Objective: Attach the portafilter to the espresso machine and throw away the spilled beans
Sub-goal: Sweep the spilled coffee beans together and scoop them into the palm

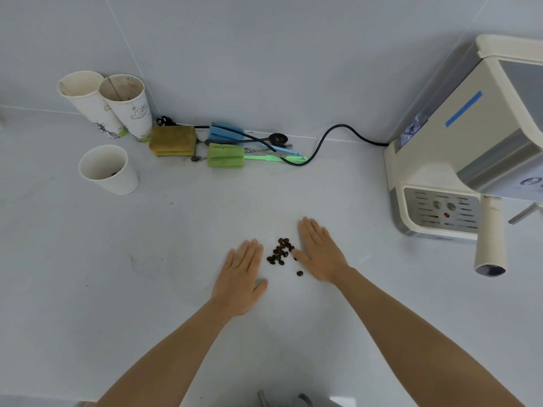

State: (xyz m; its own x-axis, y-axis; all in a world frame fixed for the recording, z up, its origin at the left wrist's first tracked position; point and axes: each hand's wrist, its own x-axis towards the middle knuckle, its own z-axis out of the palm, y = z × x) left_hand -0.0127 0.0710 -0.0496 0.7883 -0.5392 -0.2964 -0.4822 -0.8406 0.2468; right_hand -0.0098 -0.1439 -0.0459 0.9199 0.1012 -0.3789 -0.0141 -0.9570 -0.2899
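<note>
Our left hand [241, 276] and right hand [321, 251] flat, fingers spread, holding nothing, flanking coffee beans [280, 254] mid-bench, portafilter handle [490, 240] on espresso machine [458, 160] at right edge

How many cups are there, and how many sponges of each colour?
Paper cups: 3
Yellow sponge: 1
Blue sponge: 1
Green sponge: 1
Total: 6
</note>
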